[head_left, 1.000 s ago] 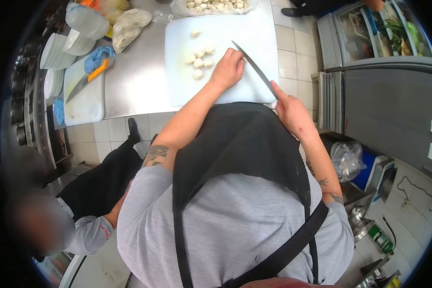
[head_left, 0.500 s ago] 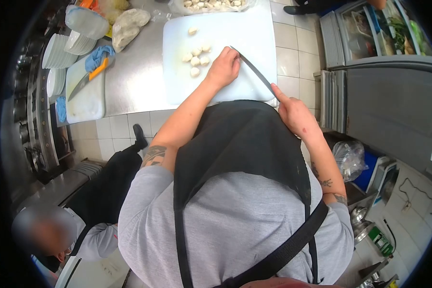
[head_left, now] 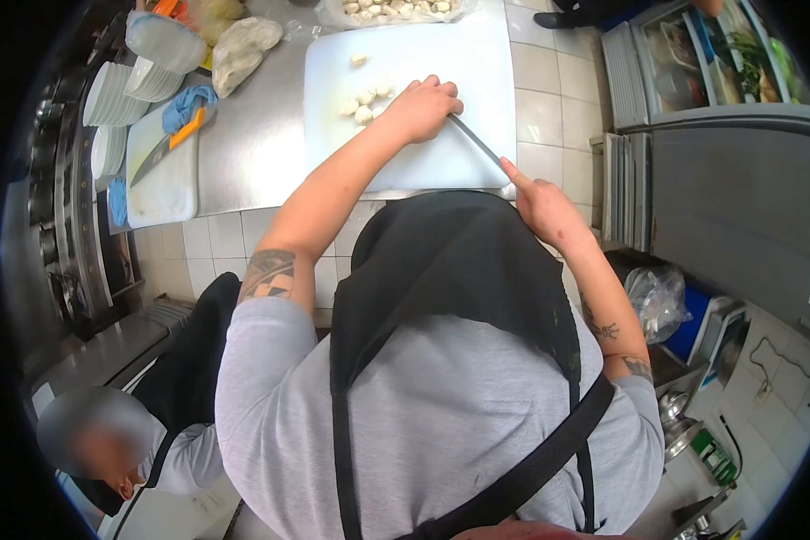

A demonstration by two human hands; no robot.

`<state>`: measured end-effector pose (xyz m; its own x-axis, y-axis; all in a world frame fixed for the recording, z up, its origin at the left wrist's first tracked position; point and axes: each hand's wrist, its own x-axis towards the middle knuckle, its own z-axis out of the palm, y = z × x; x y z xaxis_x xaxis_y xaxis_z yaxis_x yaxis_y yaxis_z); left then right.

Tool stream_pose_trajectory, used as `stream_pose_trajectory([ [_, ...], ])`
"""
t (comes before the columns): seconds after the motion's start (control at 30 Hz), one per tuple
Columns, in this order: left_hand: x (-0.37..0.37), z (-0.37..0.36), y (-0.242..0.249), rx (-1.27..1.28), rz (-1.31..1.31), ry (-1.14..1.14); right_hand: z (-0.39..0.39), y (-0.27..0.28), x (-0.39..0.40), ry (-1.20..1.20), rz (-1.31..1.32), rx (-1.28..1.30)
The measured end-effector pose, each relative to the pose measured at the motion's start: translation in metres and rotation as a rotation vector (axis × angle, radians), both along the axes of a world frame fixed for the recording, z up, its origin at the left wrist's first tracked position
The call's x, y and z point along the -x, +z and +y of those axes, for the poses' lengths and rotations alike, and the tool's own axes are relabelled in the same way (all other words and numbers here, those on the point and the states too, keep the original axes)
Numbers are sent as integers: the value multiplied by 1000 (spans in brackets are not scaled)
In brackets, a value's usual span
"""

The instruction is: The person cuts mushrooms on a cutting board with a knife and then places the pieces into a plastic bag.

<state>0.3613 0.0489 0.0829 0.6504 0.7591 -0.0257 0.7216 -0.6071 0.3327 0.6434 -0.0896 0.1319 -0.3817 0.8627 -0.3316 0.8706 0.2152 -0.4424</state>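
In my right hand [head_left: 547, 209] is a kitchen knife [head_left: 480, 142], its index finger stretched along the back of the blade. The knife slants up and left over a white cutting board [head_left: 405, 58]. My left hand [head_left: 430, 106] lies at the tip end of the blade with its fingers curled down; what is under them is hidden. Left of that hand, several small round whitish pieces, like button mushrooms [head_left: 364, 114], sit loosely together on the board. One more mushroom [head_left: 359, 60] lies apart, farther up.
A container of mushroom pieces [head_left: 391, 12] stands beyond the board. To the left, an orange-handled knife [head_left: 185, 128] and blue cloth [head_left: 189, 106] rest on a second board [head_left: 175, 191], near stacked white bowls [head_left: 108, 94]. Another person [head_left: 184, 360] is at lower left; a fridge [head_left: 729, 180] stands right.
My left hand has shifted slightly up and right. The blade's far end, visible before, is now covered by that hand. The other person has moved a little.
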Motion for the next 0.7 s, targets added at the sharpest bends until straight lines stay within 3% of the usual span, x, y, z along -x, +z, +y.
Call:
stream_pose_trajectory([
  [0.07, -1, 11, -1, 91, 71, -29, 3, 0, -3, 7, -1, -2],
  [0.3, 6, 30, -9, 213, -121, 140, -11, 33, -13, -59, 125, 97],
  [0.4, 40, 64, -8, 19, -351, 413, -12, 42, -15, -135, 195, 140],
  [0.5, 101, 98, 1, -176, -333, 676, -16, 37, -21, -200, 266, 109],
  [0.57, 132, 102, 4, 94, -340, 789, -13, 37, -18, -249, 272, 125],
  [0.7, 137, 96, -22, 233, -239, 752, -5, 36, -15, -306, 275, 136],
])
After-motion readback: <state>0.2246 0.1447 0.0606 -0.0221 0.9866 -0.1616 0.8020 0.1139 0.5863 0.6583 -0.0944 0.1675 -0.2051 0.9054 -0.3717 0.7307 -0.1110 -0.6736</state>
